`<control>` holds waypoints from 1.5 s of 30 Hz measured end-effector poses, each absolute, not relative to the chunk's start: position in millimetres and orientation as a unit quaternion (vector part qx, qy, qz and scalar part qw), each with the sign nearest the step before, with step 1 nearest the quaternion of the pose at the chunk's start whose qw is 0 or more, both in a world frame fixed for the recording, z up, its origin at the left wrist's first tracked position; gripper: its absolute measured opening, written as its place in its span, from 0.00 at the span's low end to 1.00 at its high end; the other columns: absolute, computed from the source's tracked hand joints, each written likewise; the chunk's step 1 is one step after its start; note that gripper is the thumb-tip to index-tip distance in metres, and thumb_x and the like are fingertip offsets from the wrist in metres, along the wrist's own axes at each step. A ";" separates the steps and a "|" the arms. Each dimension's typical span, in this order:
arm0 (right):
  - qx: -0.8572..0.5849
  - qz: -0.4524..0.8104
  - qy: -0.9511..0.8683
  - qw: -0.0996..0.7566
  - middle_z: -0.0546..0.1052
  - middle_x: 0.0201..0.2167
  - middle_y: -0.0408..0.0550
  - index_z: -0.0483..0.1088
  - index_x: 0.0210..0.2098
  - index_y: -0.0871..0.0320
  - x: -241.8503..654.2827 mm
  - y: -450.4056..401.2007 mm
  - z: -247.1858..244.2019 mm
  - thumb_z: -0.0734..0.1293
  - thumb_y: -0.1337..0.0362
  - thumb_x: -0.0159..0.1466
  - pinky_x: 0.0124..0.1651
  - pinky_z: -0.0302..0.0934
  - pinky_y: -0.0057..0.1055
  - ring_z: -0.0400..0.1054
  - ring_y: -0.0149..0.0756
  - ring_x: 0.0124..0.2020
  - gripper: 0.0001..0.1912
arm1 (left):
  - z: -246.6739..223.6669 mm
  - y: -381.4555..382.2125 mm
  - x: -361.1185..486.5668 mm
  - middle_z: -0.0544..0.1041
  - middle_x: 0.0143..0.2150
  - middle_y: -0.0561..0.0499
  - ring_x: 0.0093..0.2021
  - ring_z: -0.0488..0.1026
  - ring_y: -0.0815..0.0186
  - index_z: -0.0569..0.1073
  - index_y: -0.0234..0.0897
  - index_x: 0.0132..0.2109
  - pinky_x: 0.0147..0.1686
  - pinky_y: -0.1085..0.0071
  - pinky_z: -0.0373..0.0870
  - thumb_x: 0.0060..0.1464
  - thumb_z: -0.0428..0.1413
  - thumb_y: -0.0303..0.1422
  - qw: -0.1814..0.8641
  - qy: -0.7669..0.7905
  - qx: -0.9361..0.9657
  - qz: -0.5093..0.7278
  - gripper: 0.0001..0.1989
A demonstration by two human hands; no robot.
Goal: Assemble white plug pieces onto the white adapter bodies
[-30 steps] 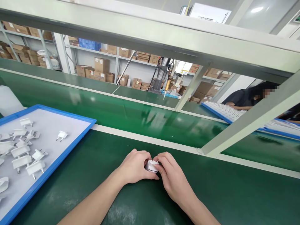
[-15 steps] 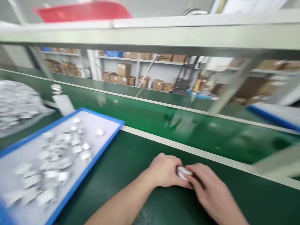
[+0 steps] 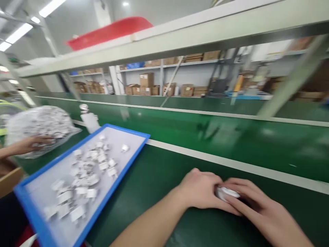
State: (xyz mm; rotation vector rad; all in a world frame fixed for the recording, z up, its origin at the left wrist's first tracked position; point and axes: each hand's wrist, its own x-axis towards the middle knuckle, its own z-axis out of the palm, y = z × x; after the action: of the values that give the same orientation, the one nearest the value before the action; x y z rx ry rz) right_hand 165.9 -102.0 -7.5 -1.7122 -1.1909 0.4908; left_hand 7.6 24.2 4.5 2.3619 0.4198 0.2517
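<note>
My left hand (image 3: 199, 190) and my right hand (image 3: 257, 202) rest on the green bench mat (image 3: 159, 178), cupped together around a white plug adapter (image 3: 226, 192). Their fingers hide most of it, and its pins do not show. To the left lies a blue-rimmed tray (image 3: 123, 132) with a grey base, holding several loose white plug parts (image 3: 89, 168). Another person's hand (image 3: 32, 144) touches a clear bag of white parts (image 3: 38, 130) beyond the tray.
A white bottle (image 3: 88, 120) stands behind the tray. A green conveyor belt (image 3: 231, 144) with a pale edge strip runs behind the mat, under a pale metal frame (image 3: 180, 44). Shelves of cardboard cartons (image 3: 146, 80) stand beyond, with a red tub (image 3: 110, 32) above the frame.
The view has swung left and tilted, bringing in the bag and the other person's hand. My hands stay closed around the white adapter, which has turned slightly between them.
</note>
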 end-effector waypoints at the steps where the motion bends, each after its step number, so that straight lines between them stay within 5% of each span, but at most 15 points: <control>1: -0.702 0.210 -0.506 0.455 0.74 0.47 0.53 0.82 0.33 0.52 161.1 -106.2 -0.4 0.76 0.39 0.50 0.47 0.66 0.41 0.70 0.53 0.45 0.24 | 3.6 20.5 5.4 0.75 0.42 0.58 0.45 0.70 0.64 0.72 0.40 0.40 0.47 0.70 0.60 0.51 0.68 0.50 0.366 0.178 0.907 0.105 0.21; 5: -0.683 0.276 -0.513 0.442 0.73 0.48 0.49 0.82 0.39 0.51 148.0 -113.8 12.3 0.72 0.45 0.61 0.50 0.65 0.37 0.70 0.46 0.45 0.18 | 0.7 11.7 -0.9 0.73 0.35 0.57 0.40 0.66 0.63 0.74 0.41 0.38 0.36 0.72 0.58 0.45 0.71 0.50 0.404 0.222 0.880 0.114 0.22; 10: -0.685 0.328 -0.471 0.449 0.73 0.46 0.47 0.82 0.38 0.51 145.0 -118.4 12.4 0.75 0.53 0.59 0.47 0.64 0.34 0.70 0.40 0.43 0.12 | -0.2 6.2 -3.7 0.72 0.33 0.57 0.37 0.63 0.64 0.72 0.39 0.33 0.34 0.72 0.55 0.47 0.70 0.47 0.436 0.216 0.865 0.122 0.20; 22: -0.676 0.377 -0.430 0.465 0.73 0.42 0.47 0.81 0.35 0.55 146.9 -112.7 13.3 0.80 0.51 0.53 0.44 0.65 0.33 0.70 0.41 0.41 0.17 | -1.5 6.3 -3.7 0.72 0.32 0.58 0.37 0.63 0.64 0.72 0.39 0.33 0.35 0.71 0.55 0.46 0.70 0.47 0.459 0.220 0.852 0.126 0.20; 28: -0.674 0.337 -0.470 0.460 0.74 0.45 0.48 0.81 0.39 0.54 144.7 -119.3 8.9 0.77 0.52 0.59 0.50 0.65 0.36 0.70 0.43 0.45 0.14 | -5.8 3.4 -4.3 0.73 0.34 0.56 0.40 0.64 0.62 0.74 0.39 0.34 0.35 0.72 0.57 0.46 0.69 0.48 0.464 0.225 0.845 0.140 0.19; 32: -0.564 0.369 -0.539 0.506 0.67 0.60 0.49 0.67 0.65 0.46 156.5 -127.9 8.3 0.75 0.53 0.64 0.61 0.62 0.41 0.64 0.46 0.58 0.31 | -7.5 8.9 -7.1 0.71 0.33 0.54 0.35 0.65 0.65 0.74 0.36 0.37 0.33 0.73 0.58 0.44 0.69 0.47 0.573 0.220 0.776 0.143 0.22; 35: -0.547 0.313 -0.602 0.491 0.59 0.66 0.46 0.57 0.69 0.39 159.6 -133.8 9.2 0.79 0.57 0.61 0.66 0.57 0.42 0.58 0.45 0.64 0.43 | -7.4 14.6 -8.9 0.71 0.33 0.53 0.32 0.65 0.67 0.73 0.33 0.38 0.33 0.73 0.60 0.42 0.70 0.45 0.641 0.215 0.721 0.152 0.23; 39: -0.569 0.221 -0.678 0.410 0.63 0.62 0.45 0.68 0.63 0.41 145.0 -135.8 9.0 0.74 0.64 0.66 0.67 0.55 0.39 0.58 0.42 0.62 0.27 | -5.3 14.3 -10.5 0.71 0.32 0.53 0.33 0.67 0.66 0.73 0.32 0.35 0.35 0.73 0.63 0.42 0.69 0.40 0.694 0.174 0.688 0.123 0.19; 45: -0.551 0.149 -0.674 0.469 0.73 0.52 0.46 0.76 0.54 0.46 133.7 -132.7 5.9 0.71 0.64 0.69 0.59 0.59 0.38 0.63 0.41 0.55 0.15 | -7.7 5.4 -8.9 0.68 0.31 0.54 0.32 0.63 0.69 0.72 0.32 0.33 0.34 0.75 0.60 0.44 0.66 0.37 0.670 0.161 0.715 0.121 0.15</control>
State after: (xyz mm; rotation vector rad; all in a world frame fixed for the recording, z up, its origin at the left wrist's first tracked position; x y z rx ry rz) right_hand 133.7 -132.7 5.9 -1.3511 -1.6528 0.3660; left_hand -8.9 5.4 -7.7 1.6108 0.3633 0.2728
